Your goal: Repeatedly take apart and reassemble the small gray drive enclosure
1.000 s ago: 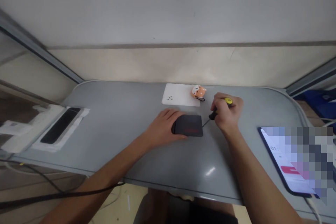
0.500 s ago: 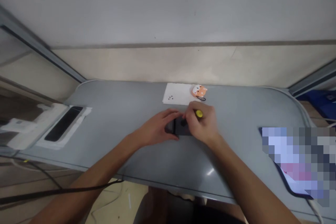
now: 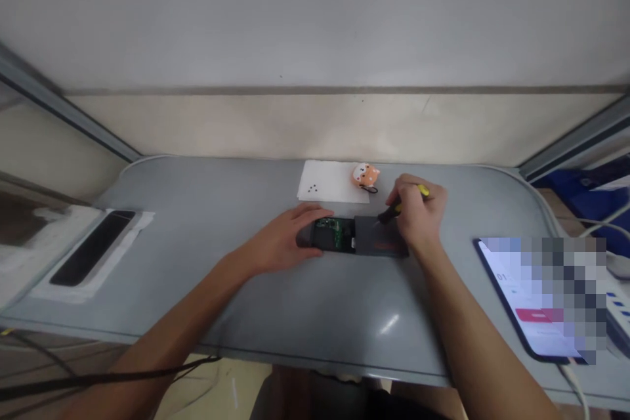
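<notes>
A dark rectangular electronic device lies flat in the middle of the table, its green circuit board [image 3: 337, 231] exposed on the left. A dark cover [image 3: 377, 243] adjoins it on the right. My left hand [image 3: 283, 236] grips the left end of the device between thumb and fingers. In my right hand [image 3: 418, 210] is a yellow and black screwdriver [image 3: 391, 212], angled down to the left with its tip over the cover. Whether the tip touches is hard to tell. Behind the device, several tiny dark screws [image 3: 312, 189] rest on a white paper sheet [image 3: 335, 187].
An orange and white animal-shaped case [image 3: 365, 175] with a dark loop sits on the paper's right side. A lit phone [image 3: 512, 302] with a cable lies at the right. A dark phone [image 3: 93, 248] lies on white material at the left. Black cables [image 3: 123, 377] hang at the front left.
My right hand has moved right with the screwdriver. The cover now sits further right, and the circuit board has come into view. The camera view has shifted slightly.
</notes>
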{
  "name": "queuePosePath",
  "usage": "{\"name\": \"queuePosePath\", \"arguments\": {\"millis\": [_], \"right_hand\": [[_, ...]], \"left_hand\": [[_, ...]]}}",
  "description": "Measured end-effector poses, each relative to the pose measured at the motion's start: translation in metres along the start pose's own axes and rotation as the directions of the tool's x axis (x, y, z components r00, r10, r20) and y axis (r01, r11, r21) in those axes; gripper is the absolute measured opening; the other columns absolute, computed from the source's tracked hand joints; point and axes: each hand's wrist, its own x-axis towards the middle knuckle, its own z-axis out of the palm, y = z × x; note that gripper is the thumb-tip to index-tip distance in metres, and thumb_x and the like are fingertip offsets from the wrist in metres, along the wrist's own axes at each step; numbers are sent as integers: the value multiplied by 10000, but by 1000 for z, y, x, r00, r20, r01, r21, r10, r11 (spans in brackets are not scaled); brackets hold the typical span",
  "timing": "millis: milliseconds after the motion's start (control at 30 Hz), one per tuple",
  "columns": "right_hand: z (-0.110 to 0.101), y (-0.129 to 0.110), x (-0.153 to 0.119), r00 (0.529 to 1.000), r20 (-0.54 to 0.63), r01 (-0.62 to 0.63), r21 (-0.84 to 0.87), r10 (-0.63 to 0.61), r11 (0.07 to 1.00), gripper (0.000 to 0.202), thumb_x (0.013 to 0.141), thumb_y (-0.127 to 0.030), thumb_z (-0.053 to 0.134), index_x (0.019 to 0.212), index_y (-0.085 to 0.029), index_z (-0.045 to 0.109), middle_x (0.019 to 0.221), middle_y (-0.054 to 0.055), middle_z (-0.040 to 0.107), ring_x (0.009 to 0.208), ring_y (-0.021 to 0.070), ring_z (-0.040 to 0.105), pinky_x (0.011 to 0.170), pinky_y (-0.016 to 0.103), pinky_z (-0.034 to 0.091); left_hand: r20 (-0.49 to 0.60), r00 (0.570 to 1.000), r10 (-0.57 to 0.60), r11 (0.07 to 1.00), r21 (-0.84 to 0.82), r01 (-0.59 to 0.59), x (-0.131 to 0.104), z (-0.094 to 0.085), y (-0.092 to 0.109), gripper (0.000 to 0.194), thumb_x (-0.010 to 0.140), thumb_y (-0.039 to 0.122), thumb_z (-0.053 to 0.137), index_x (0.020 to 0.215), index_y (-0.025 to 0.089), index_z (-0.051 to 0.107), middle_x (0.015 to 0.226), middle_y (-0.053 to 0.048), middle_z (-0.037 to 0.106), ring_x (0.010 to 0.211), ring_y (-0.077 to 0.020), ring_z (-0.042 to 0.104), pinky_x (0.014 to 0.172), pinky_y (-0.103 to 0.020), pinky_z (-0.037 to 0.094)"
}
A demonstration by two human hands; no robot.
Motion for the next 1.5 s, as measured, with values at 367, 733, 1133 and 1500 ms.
{"name": "queuePosePath", "arguments": {"millis": [367,733,1133,1500], "right_hand": [[-7,4,2,997,26,69,-87,-67,994,290,751,-224,472,467,-219,524,470,-12,442,496,128,415,503,292,281],[-3,12,4,973,-191,115,-85,-130,990,281,748,-197,472,481,-216,560,493,-9,484,528,141,452,526,292,305],[29,6,-13,984,-78,-164,-3,163,986,357,899,-322,470,619,-203,657,629,0,591,632,153,516,617,294,392],[10,22,10,952,-218,-236,-72,216,969,304,924,-324,497,727,-195,690,665,-12,607,670,163,544,663,306,389]], "left_hand": [[-16,996,91,992,95,-89,21,22,22,642,928,515,788,1493,321,556,1505,-82,631,1421,-314,558,1251,-504,295],[-314,949,-6,999,-51,-10,13,32,1,403,947,372,748,1318,258,641,1360,-77,682,1335,-287,558,1195,-487,403],[-365,931,8,999,-43,-26,17,37,-11,77,1001,285,704,987,252,773,1148,-49,734,1197,-258,535,1127,-483,436],[-426,905,8,998,57,18,41,17,-15,129,997,336,712,972,253,807,1067,-48,756,1140,-260,548,1103,-466,416]]}}
